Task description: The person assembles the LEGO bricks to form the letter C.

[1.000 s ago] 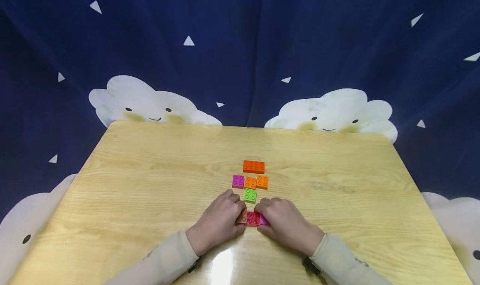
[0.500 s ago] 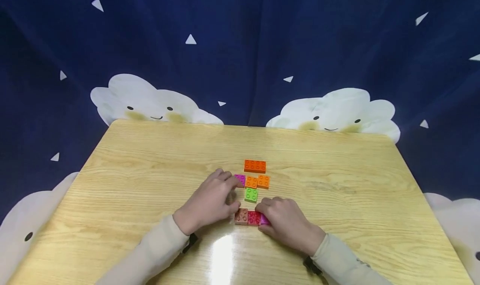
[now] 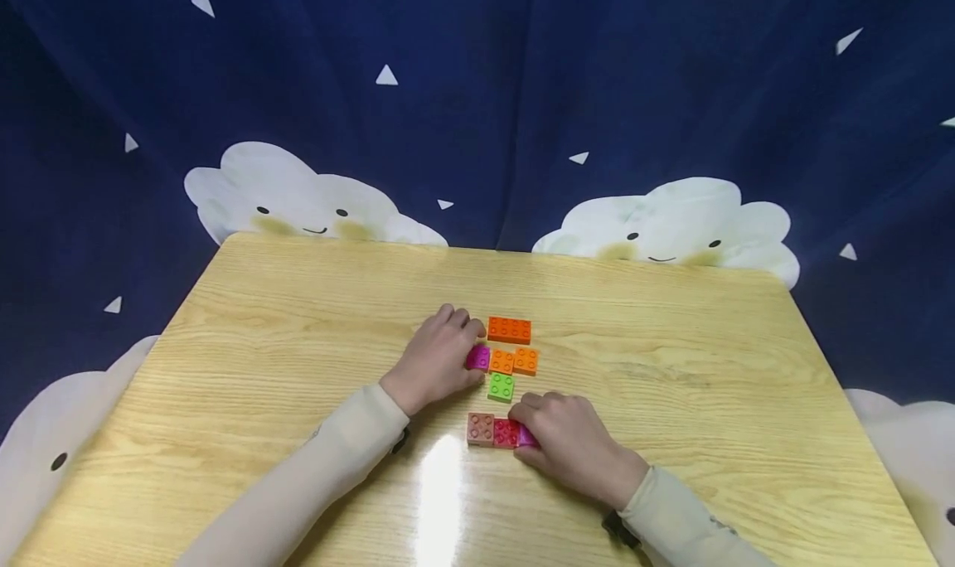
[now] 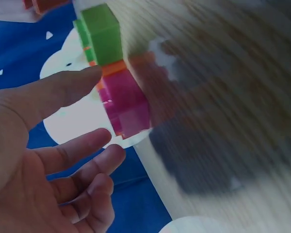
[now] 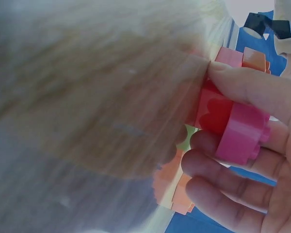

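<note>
My left hand (image 3: 436,358) is around a magenta toy brick (image 3: 480,357) at the left end of a short row. In the left wrist view a gap shows between its fingers and this magenta brick (image 4: 128,104); the thumb lies close to it. My right hand (image 3: 570,449) grips a small build by its right end, thumb against a red brick (image 5: 216,109) and fingers behind. On the red brick's right end sits another magenta brick (image 5: 242,133), partly hidden by the hand in the head view. A brownish-orange brick (image 3: 481,427) stands at the build's left end.
Beside the left hand's brick are two orange bricks (image 3: 502,361), with a green brick (image 3: 501,388) just in front. A long orange-red brick (image 3: 510,329) lies behind the row. The wooden table (image 3: 671,360) meets a blue cloud-patterned curtain (image 3: 477,94).
My left hand has let go of the build's brownish-orange end and moved forward to the magenta brick in the row. The right hand has kept its grip.
</note>
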{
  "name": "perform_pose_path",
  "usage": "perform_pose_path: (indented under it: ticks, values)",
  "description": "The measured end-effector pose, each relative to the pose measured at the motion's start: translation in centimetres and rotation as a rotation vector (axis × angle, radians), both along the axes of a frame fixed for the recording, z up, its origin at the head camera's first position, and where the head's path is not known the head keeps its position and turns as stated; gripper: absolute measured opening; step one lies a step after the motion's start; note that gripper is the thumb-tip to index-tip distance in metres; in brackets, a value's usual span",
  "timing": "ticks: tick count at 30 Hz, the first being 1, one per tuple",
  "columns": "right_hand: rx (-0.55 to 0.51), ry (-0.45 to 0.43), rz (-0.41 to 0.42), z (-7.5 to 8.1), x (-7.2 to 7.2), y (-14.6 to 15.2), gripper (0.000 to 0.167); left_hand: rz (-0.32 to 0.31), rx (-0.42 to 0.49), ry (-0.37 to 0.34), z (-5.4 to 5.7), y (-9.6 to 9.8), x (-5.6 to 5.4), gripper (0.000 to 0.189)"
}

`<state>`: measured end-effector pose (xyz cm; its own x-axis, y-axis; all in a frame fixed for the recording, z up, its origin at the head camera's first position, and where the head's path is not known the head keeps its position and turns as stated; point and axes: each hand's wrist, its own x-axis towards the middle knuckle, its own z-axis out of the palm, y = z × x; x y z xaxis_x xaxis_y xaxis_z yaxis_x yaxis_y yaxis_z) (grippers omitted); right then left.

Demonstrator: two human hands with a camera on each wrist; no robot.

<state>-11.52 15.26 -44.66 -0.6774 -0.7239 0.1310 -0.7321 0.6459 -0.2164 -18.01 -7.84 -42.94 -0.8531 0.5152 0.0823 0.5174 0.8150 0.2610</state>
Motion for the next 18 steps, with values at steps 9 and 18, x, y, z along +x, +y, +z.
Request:
perform_pose_path:
  ticks: [9,18]
  values:
    - [0.002,-0.001,-0.005,0.04,0.12,0.19,0.029,0.009,-0.125,-0.024,-0.70,0.82,-0.74,0.048]
    - [0.004,0.002,-0.001,-0.03,0.01,0.17,0.028,0.014,-0.086,-0.048,-0.29,0.62,-0.59,0.045]
